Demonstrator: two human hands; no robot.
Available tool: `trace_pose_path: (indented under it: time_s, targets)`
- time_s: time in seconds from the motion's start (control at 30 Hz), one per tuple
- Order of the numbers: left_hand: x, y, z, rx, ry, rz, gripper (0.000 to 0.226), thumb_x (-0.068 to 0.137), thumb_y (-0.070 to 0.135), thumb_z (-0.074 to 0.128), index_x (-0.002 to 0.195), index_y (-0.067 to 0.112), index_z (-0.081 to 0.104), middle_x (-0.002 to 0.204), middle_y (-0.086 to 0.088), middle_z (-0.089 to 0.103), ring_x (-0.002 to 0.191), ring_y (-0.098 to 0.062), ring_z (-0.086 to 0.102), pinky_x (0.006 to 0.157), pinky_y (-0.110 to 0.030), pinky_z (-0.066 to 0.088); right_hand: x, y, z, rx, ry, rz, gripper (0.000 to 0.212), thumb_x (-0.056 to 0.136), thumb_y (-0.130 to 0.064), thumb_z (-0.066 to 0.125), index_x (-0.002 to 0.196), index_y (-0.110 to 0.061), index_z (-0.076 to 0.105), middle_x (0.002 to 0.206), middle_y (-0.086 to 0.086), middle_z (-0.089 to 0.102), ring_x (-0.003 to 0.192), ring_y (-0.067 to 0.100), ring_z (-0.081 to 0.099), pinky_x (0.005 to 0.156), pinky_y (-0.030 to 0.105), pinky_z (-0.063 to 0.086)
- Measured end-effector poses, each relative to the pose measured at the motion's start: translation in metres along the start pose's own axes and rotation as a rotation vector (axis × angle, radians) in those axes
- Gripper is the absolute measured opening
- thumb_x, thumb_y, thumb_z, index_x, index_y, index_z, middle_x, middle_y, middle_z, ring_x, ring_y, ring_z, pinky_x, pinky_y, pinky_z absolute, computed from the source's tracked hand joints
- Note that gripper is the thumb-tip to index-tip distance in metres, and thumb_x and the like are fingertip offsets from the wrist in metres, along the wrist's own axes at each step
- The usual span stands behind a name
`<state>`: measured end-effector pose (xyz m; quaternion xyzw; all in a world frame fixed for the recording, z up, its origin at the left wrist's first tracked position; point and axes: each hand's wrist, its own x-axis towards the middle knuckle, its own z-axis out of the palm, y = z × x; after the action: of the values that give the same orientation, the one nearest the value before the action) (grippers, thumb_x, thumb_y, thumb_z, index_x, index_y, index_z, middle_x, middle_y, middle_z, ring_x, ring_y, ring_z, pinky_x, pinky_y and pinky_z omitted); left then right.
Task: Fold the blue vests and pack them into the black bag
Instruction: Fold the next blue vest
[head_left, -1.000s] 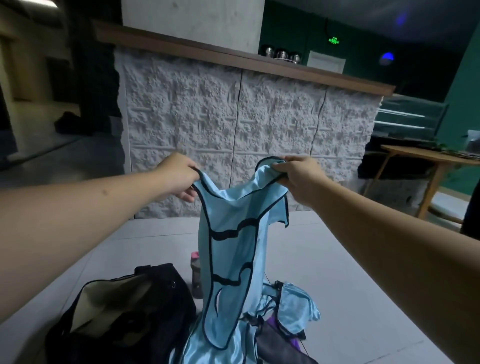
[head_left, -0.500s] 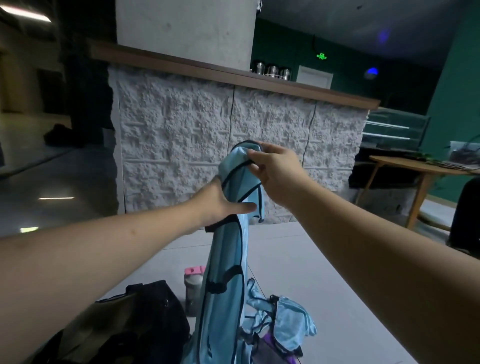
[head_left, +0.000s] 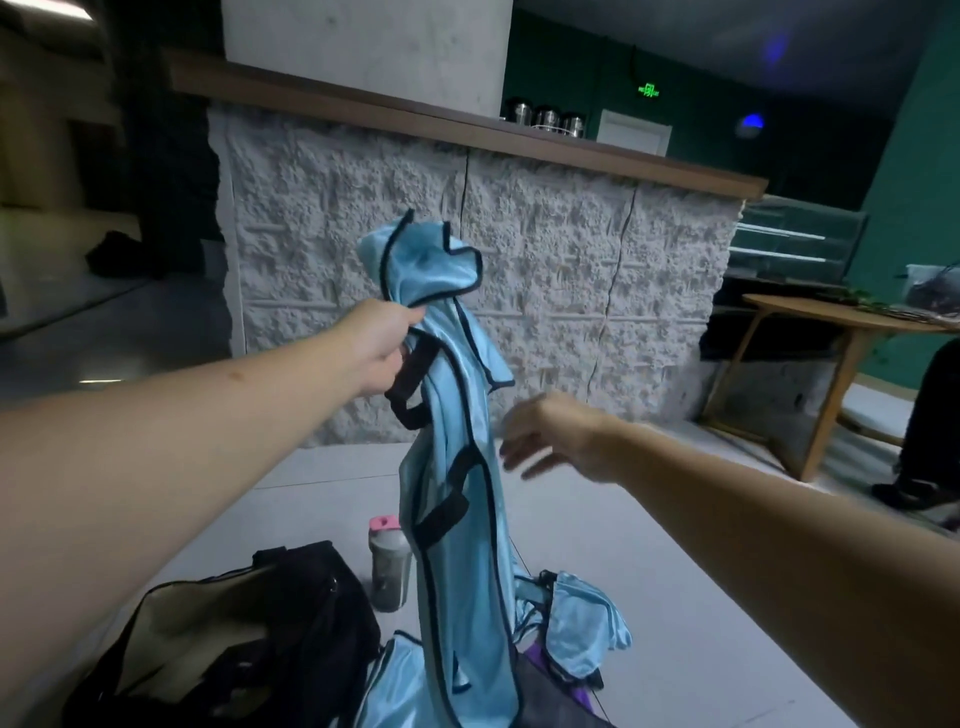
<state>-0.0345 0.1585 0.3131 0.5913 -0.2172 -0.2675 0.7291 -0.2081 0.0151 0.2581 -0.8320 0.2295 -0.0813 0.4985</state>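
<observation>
Black bag (head_left: 249, 639) sits at lower left on the pale floor (head_left: 675, 597), mouth gaping, tan lining showing; nothing blue visible inside it.

Left hand (head_left: 376, 348), raised at centre-left, now carries the blue vest (head_left: 457, 519) alone. Fingers and thumb are clamped around the gathered shoulder straps, which a second ago were spread between two hands and half a second ago were being brought together. The vest hangs as one long narrow strip, doubled lengthwise, black trim and side bands running down it; its tail reaches the heap on the floor.

Right hand (head_left: 545, 436) has let go of the top and dropped to mid-height, just right of the hanging strip. Fingers are spread and loose, holding nothing; motion blur makes contact with the cloth impossible to judge, though it looks apart.

Reading: the lengthwise fold is made. The free hand looks placed to catch the lower part and bring it up for a crosswise fold before packing.

Below, more blue vests (head_left: 587, 618) lie crumpled beside the strip's foot, over something purple and dark. A grey shaker bottle (head_left: 388, 566) with pink lid stands between bag and vest.

Room: dim. A white rough-stone counter (head_left: 545, 291) with wooden top and metal canisters behind; green walls, lit exit sign; a round wooden table (head_left: 841, 322) far right.
</observation>
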Motion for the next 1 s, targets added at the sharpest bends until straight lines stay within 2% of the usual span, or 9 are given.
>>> trace_pose_path:
  time_s: [0.13,0.27,0.4,0.53,0.63,0.73,0.87,0.93,1.0]
  targets:
    - [0.003,0.003,0.002,-0.094,-0.016,0.002,0.017,0.107,0.014,0.051,0.104,0.011,0.068,0.082,-0.007,0.077,0.076,-0.022,0.075,0.062,-0.037,0.06,0.004,0.039,0.035,-0.416,-0.328,0.177,0.063,0.086,-0.042,0.08,0.138,-0.013,0.059,0.137,0.008,0.065,0.121,0.025,0.063,0.097,0.046,0.055]
    - [0.011,0.0,0.001,-0.109,0.018,0.006,0.024,0.104,0.014,0.056,0.124,0.008,0.067,0.115,-0.013,0.076,0.104,-0.028,0.074,0.094,-0.046,0.059,0.015,0.059,0.06,-0.585,-0.087,0.104,0.035,0.089,-0.025,0.08,0.119,-0.006,0.073,0.11,0.008,0.076,0.086,0.02,0.071,0.077,0.03,0.059]
    - [0.015,-0.009,-0.01,-0.094,0.071,0.004,0.025,0.105,0.011,0.053,0.127,0.007,0.064,0.118,-0.015,0.074,0.101,-0.029,0.074,0.077,-0.042,0.062,0.016,0.05,0.045,-0.212,-0.134,0.133,0.021,0.1,-0.01,0.059,0.114,-0.002,0.071,0.109,0.017,0.076,0.085,0.025,0.07,0.088,0.044,0.061]
    - [0.015,-0.03,-0.022,0.034,0.096,-0.057,0.028,0.106,0.006,0.05,0.132,0.004,0.06,0.114,-0.013,0.072,0.097,-0.026,0.071,0.083,-0.041,0.06,0.011,0.016,0.027,0.299,-0.044,0.094,0.021,0.107,-0.012,0.047,0.101,0.001,0.062,0.088,0.02,0.07,0.077,0.034,0.07,0.076,0.046,0.061]
    - [0.007,-0.037,-0.022,0.175,0.031,-0.134,0.029,0.106,0.007,0.05,0.134,0.001,0.057,0.116,-0.014,0.07,0.092,-0.025,0.07,0.081,-0.043,0.06,0.007,-0.012,0.016,0.536,0.0,0.052,0.026,0.11,-0.017,0.043,0.1,0.001,0.059,0.086,0.017,0.067,0.076,0.029,0.067,0.085,0.045,0.056]
    - [-0.005,-0.033,-0.016,0.372,-0.13,-0.214,0.037,0.104,0.021,0.06,0.136,0.003,0.055,0.128,-0.021,0.066,0.095,-0.031,0.071,0.09,-0.05,0.06,0.001,-0.038,0.009,0.728,0.069,-0.002,0.03,0.112,-0.017,0.038,0.101,0.002,0.059,0.08,0.015,0.071,0.068,0.023,0.072,0.061,0.033,0.061]
    - [-0.025,-0.029,0.01,0.624,-0.051,-0.055,0.034,0.097,0.039,0.066,0.105,0.007,0.059,0.1,-0.015,0.068,0.079,-0.026,0.065,0.063,-0.034,0.062,-0.001,-0.058,0.0,0.925,0.128,-0.097,0.03,0.113,-0.015,0.036,0.101,0.003,0.056,0.066,0.012,0.073,0.056,0.018,0.073,0.047,0.026,0.057]
    - [-0.032,-0.025,0.021,0.462,-0.055,0.004,0.048,0.103,0.055,0.05,0.101,0.007,0.058,0.088,-0.01,0.063,0.074,-0.024,0.063,0.054,-0.025,0.057,-0.001,-0.065,-0.004,0.96,0.151,-0.124,0.027,0.112,-0.015,0.038,0.105,0.003,0.056,0.066,0.011,0.071,0.055,0.018,0.071,0.044,0.024,0.055]
    - [-0.042,-0.018,0.027,0.292,-0.248,-0.091,0.078,0.089,0.082,0.043,0.106,0.011,0.068,0.091,-0.014,0.072,0.08,-0.03,0.07,0.069,-0.036,0.06,0.001,-0.07,-0.006,0.997,0.163,-0.146,0.025,0.112,-0.014,0.038,0.108,0.003,0.056,0.074,0.014,0.071,0.057,0.019,0.072,0.046,0.025,0.056]
